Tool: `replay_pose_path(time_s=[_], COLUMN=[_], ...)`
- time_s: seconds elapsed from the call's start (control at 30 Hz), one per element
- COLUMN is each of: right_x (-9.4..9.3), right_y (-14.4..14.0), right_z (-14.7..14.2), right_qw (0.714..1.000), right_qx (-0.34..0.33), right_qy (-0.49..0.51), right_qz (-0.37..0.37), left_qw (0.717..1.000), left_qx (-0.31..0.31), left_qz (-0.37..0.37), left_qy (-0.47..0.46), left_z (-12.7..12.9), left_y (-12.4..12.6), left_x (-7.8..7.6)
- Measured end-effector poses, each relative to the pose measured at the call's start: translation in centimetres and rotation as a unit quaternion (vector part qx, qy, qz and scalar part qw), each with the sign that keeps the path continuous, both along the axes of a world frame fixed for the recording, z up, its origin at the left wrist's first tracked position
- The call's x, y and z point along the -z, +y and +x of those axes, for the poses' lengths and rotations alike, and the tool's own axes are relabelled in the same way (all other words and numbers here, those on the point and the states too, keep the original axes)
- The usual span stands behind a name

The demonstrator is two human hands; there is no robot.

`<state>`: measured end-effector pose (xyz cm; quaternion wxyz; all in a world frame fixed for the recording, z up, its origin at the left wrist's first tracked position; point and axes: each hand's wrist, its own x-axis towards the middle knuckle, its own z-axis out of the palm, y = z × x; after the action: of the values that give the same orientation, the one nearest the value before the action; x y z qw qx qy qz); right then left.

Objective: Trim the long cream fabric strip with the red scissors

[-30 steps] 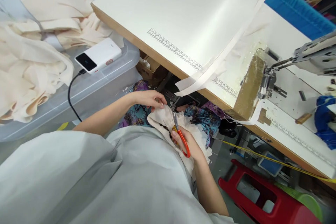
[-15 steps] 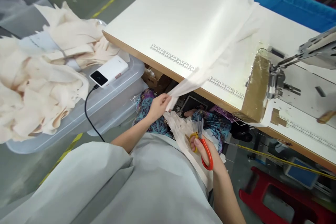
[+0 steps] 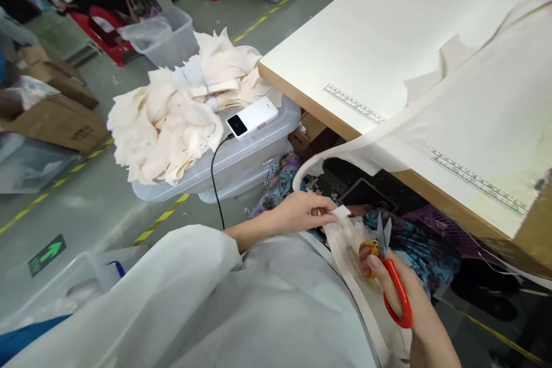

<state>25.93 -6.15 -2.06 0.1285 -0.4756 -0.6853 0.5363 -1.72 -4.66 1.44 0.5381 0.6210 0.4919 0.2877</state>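
Seen from above, a person in a pale grey apron (image 3: pixel 302 305) sits or stands at a white table (image 3: pixel 366 29). The left hand (image 3: pixel 302 211) pinches a small white end of cloth (image 3: pixel 342 211) between thumb and fingers, just above the lap. A long white strip (image 3: pixel 375 141) lies across the table, hangs over its edge and curls down beside that hand; whether the pinched end belongs to it, I cannot tell. More white cloth (image 3: pixel 345 241) is bunched below, running down toward the right forearm.

The right hand (image 3: pixel 409 282) is closed around the handles, one red and one yellow, of a pair of scissors (image 3: pixel 383 247). The blades point away from the person and stand slightly apart, clear of the pinched end.

The strip looks light, soft and limp, likely to fold or twist rather than hold a line, and not fragile. It is probably best taken by a flat edge near its end, with gentle tension. The scissors seem rigid and heavier, safest held by the handle loops.
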Motion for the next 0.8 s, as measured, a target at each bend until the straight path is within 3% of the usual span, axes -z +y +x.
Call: replay_pose_path(time_s=[0.1, 0.2, 0.3, 0.37, 0.53, 0.8], right_x=[-0.1, -1.0, -2.2, -3.0, -3.9, -3.6], right_y=[0.1, 0.0, 0.2, 0.5, 1.8, 3.0], right_z=[0.2, -0.3, -1.0, -1.4, -1.8, -2.2], right_qw=[1.0, 1.0, 0.999, 0.998, 0.995, 0.986], right_qx=[-0.017, -0.008, -0.014, -0.029, -0.064, -0.14], right_qy=[-0.012, -0.027, -0.049, -0.056, -0.068, -0.084], right_qz=[0.007, 0.01, 0.006, 0.0, -0.027, -0.032], left_qw=[0.992, 0.999, 0.964, 0.942, 0.929, 0.918], left_qx=[-0.044, -0.015, -0.002, -0.023, -0.017, -0.009], left_qz=[0.085, -0.025, -0.189, -0.243, -0.295, -0.337], left_qy=[0.086, -0.033, -0.189, -0.23, -0.223, -0.21], left_z=[0.5, 0.6, 0.8, 0.9, 0.8, 0.6], left_y=[0.1, 0.1, 0.2, 0.4, 1.2, 1.8], left_x=[-1.2, -1.8, -1.7, -1.5, -0.9, -0.4])
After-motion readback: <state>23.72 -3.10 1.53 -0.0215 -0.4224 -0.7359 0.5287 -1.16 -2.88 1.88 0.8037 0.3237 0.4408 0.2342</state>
